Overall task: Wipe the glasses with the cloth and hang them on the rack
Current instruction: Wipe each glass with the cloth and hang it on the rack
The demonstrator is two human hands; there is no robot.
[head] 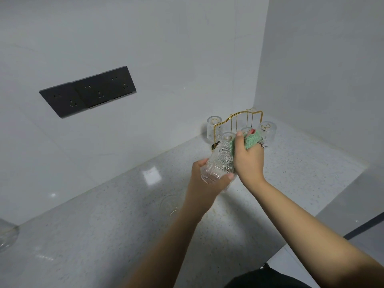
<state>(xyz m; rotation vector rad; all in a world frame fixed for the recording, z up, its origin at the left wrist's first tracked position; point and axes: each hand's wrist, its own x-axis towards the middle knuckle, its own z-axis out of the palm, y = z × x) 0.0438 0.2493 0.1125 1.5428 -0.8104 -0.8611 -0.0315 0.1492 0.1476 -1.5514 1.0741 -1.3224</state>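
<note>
Three glasses hung upside down on the gold rack (239,119) in the bench (291,173) corner: back-left glass (214,129), right glass (267,132), plus probably a middle glass (247,130), half hidden. Fourth glass (220,163) mid-wipe, held tilted above the bench just in front of the rack. Left hand (207,183) grip curled round its base; right hand (249,161) grip bunched on the green cloth (252,140), pressed at the rim. Faint outline of another glass (170,202) on the bench, unwiped. Left: finish wipe, hang, repeat.

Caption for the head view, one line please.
Left hand holds a patterned glass while right hand wipes it with a green cloth, before the gold rack.
</note>
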